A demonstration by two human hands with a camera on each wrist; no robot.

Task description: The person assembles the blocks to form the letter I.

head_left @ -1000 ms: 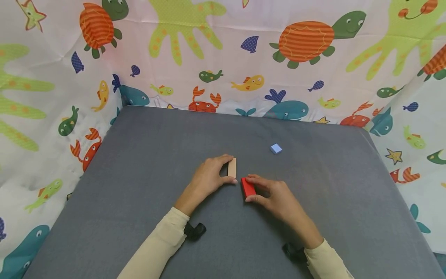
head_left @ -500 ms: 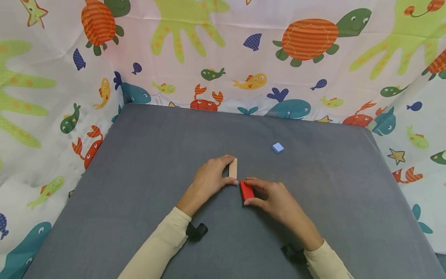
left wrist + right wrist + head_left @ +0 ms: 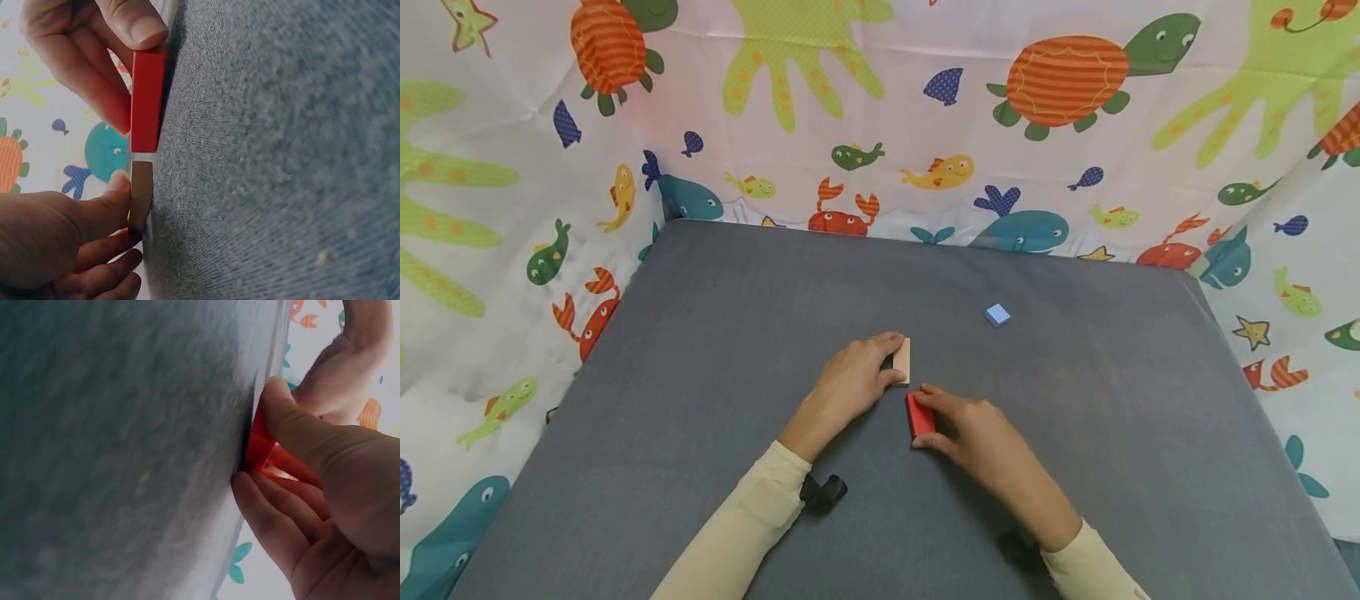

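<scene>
Cannot read any lettering, label, brand, number or sign: not on the red rectangular block (image 3: pixel 922 416), the tan rectangular block (image 3: pixel 902 360) or the small light-blue block (image 3: pixel 997 315), nor on the grey cloth-covered bench (image 3: pixel 737 333), nor among the coloured sea animals (image 3: pixel 1067 79) printed on the white fabric backdrop (image 3: pixel 898 117).
</scene>
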